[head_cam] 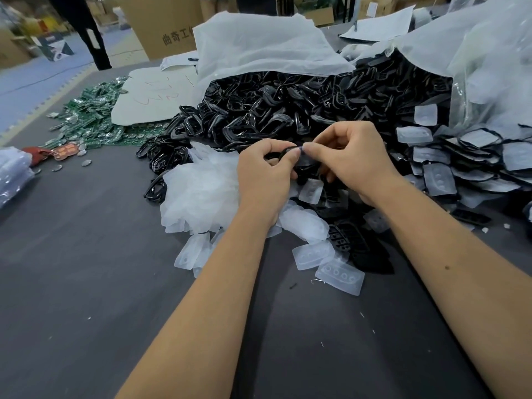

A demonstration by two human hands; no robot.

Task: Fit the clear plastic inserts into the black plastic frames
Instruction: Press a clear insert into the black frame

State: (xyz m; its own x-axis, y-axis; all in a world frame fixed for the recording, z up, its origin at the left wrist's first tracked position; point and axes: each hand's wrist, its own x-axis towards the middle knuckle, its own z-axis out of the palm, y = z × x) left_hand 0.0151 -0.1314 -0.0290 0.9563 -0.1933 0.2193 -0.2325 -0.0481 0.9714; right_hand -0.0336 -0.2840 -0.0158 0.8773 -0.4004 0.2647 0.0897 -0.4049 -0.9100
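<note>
Black frame [288,153]: thin glossy loop, held above bench between left hand [264,174] and right hand [354,159], mostly hidden by fingers. Clear insert [305,160]: translucent, rounded, pinched at frame's right side, tilted. Heap of black frames [302,108]: spilling from white bag, behind hands. Pile of clear inserts [201,191]: milky, overlapping, left of hands; loose ones [339,273] nearer, flat, showing row of round dimples.

Dark grey table [86,283] has a heap of green circuit boards [89,116] far left, a brown cardboard box [161,24] behind, white plastic bags [259,44] up top.
</note>
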